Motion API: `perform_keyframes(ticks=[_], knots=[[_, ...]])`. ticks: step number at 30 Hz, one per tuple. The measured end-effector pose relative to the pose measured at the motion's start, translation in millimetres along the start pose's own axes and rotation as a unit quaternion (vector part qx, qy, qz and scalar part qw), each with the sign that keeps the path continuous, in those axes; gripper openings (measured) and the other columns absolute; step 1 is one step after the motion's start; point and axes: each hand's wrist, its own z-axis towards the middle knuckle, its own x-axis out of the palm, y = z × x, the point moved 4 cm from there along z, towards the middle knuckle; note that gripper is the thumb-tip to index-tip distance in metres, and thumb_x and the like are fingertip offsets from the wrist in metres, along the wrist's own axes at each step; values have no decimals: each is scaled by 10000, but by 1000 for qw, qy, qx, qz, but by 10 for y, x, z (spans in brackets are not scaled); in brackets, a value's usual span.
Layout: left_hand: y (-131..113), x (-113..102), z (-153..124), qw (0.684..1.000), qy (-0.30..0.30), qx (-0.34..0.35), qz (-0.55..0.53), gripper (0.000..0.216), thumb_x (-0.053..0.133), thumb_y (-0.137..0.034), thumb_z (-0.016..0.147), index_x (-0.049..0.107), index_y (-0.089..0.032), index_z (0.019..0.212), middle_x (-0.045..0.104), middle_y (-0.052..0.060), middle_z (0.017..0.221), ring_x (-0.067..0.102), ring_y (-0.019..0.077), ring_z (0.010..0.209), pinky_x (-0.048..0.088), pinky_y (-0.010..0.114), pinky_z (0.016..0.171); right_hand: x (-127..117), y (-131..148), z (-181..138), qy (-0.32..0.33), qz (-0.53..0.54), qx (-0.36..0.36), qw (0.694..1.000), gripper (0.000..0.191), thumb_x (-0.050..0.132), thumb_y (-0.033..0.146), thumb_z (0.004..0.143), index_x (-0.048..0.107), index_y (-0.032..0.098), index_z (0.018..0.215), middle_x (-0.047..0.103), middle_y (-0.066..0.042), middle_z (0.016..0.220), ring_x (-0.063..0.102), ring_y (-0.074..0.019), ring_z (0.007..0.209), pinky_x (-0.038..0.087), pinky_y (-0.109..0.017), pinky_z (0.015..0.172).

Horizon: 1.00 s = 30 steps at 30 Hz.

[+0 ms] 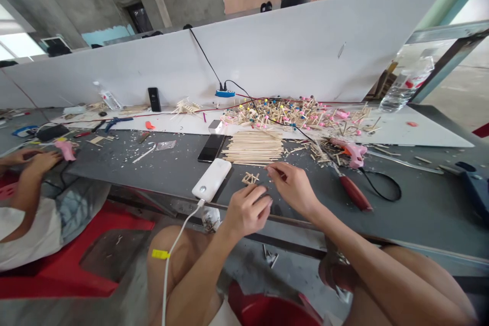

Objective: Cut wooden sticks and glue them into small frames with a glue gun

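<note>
My left hand (248, 210) hovers with curled fingers over the table's front edge, next to a small glued wooden stick frame (250, 179). Whether it holds anything is hidden by the fingers. My right hand (292, 189) is just to its right, fingertips pinched close together near the front of a neat stack of wooden craft sticks (254, 146). I cannot tell if those fingertips hold a thin stick. A white power bank (212, 179) with a white cable lies left of my hands, beside a black smartphone (211, 147).
A pink glue gun (355, 155) and a red-handled tool (355, 192) lie to the right among stick scraps. Behind, a heap of stick structures with coloured balls (290, 114) sits on white board. A co-worker's hands (34, 159) work at the left. A white partition (229, 56) closes the far side.
</note>
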Motion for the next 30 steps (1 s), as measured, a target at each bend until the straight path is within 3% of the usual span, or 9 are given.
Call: perform_keyframes(ticks=[7, 10, 12, 15, 18, 21, 24, 27, 30], knots=[[-140, 190, 135, 995, 17, -35, -94, 138, 565, -160, 870, 702, -172, 873, 707, 120, 1008, 682, 233, 912, 570, 338, 766, -256, 193, -168, 113, 71, -52, 990, 223, 593, 390, 931, 723, 209, 941, 731, -41, 891, 656, -180, 810, 504, -286, 734], [-209, 241, 185, 973, 29, -81, -215, 139, 593, -183, 855, 731, -166, 856, 723, 127, 1054, 693, 242, 991, 571, 320, 818, -323, 186, -187, 164, 69, -78, 981, 171, 672, 341, 877, 731, 221, 983, 727, -36, 940, 655, -179, 835, 502, -289, 751], [-266, 268, 212, 946, 59, -116, -298, 158, 613, -225, 855, 748, -169, 796, 745, 105, 923, 706, 225, 903, 568, 290, 764, -345, 141, -198, 180, 70, -88, 977, 146, 675, 320, 873, 744, 228, 964, 727, -37, 932, 660, -178, 826, 499, -282, 723], [-325, 276, 249, 902, 84, -170, -389, 208, 622, -282, 862, 773, -150, 806, 729, 83, 751, 683, 187, 722, 542, 256, 661, -371, 69, -210, 163, 65, -105, 979, 158, 623, 319, 914, 740, 223, 869, 722, -36, 865, 658, -169, 785, 486, -274, 706], [-323, 300, 264, 867, 94, -217, -440, 246, 616, -307, 877, 778, -123, 876, 753, 107, 852, 690, 178, 713, 531, 241, 640, -441, 10, -199, 105, 5, -104, 989, 241, 543, 312, 957, 665, 205, 779, 691, -24, 770, 620, -150, 702, 451, -268, 676], [-262, 369, 231, 850, 106, -267, -441, 293, 583, -338, 918, 766, -110, 935, 757, 104, 801, 702, 174, 658, 525, 228, 596, -603, -86, -154, 42, -72, -63, 995, 379, 458, 357, 989, 534, 207, 649, 599, 3, 600, 522, -126, 550, 382, -268, 581], [-214, 395, 198, 881, 99, -254, -386, 285, 544, -309, 947, 750, -120, 1005, 753, 85, 748, 706, 168, 638, 531, 228, 609, -851, -244, -93, -13, -117, -7, 993, 437, 455, 428, 978, 475, 219, 595, 535, 16, 506, 462, -123, 478, 339, -278, 533], [-265, 375, 185, 944, 108, -145, -276, 236, 525, -216, 937, 747, -155, 991, 768, 78, 858, 715, 176, 725, 526, 247, 666, -1063, -426, -55, -56, -105, 63, 991, 459, 477, 496, 955, 487, 226, 584, 545, 12, 485, 487, -138, 469, 365, -289, 540], [-376, 388, 155, 970, 136, -44, -196, 242, 503, -150, 923, 742, -175, 951, 757, 62, 890, 702, 173, 771, 502, 253, 675, -994, -500, -73, -10, -11, 102, 995, 444, 536, 564, 906, 557, 222, 625, 616, -13, 560, 561, -168, 534, 431, -300, 575]])
